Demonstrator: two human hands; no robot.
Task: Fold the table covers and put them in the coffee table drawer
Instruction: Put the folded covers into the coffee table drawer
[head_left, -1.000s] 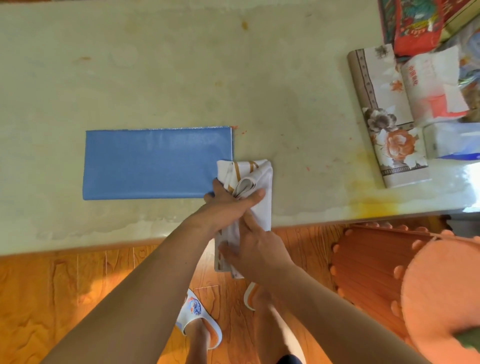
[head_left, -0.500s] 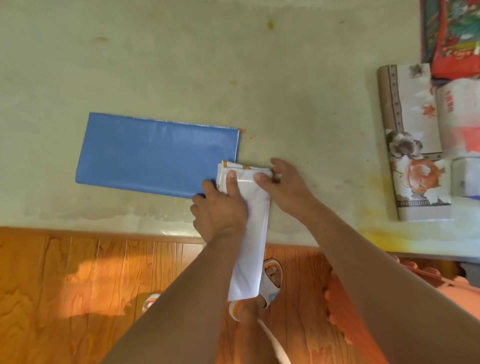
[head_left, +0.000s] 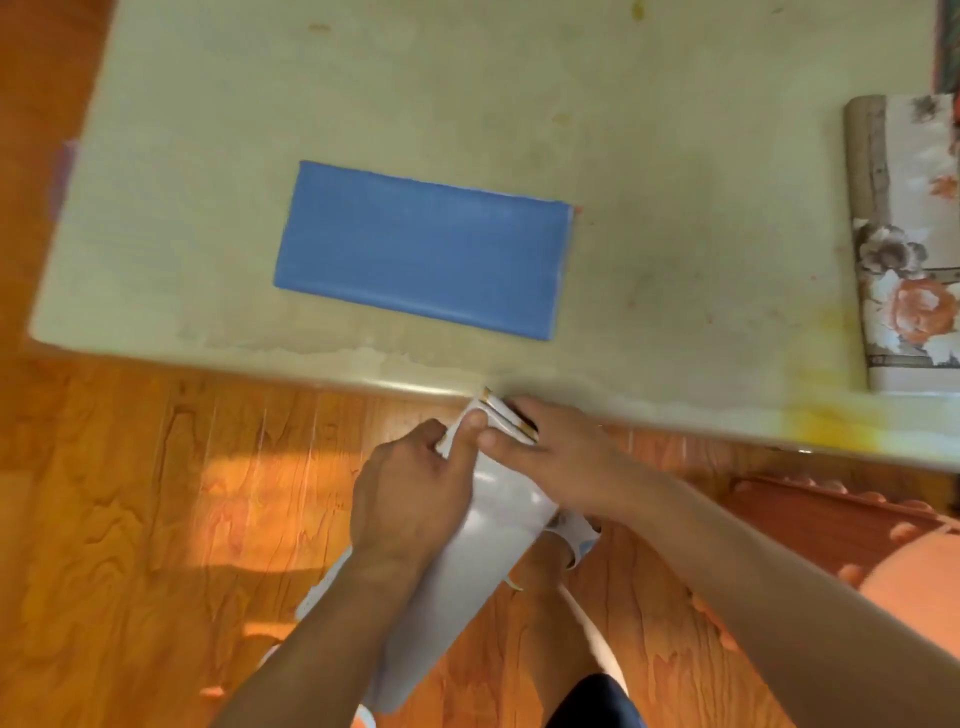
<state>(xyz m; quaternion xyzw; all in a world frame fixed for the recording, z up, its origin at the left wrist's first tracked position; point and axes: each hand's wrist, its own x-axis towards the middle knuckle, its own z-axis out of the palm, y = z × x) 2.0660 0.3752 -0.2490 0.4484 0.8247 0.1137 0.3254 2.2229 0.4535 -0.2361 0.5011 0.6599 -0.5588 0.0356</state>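
A folded white table cover with orange stripes hangs in front of the coffee table's near edge, over the wooden floor. My left hand grips its upper left part, thumb on top. My right hand pinches its top folded end just below the table edge. A folded blue table cover lies flat on the pale coffee table, to the left of centre. No drawer shows in this view.
A folded floral cover lies at the table's right edge. An orange plastic stool stands at the lower right on the wooden floor. My feet in white slippers are below my hands.
Both hands have drawn the white cover off the table top and down past its near edge. The view has shifted, so the table's left end now shows. The blue cover stayed put.
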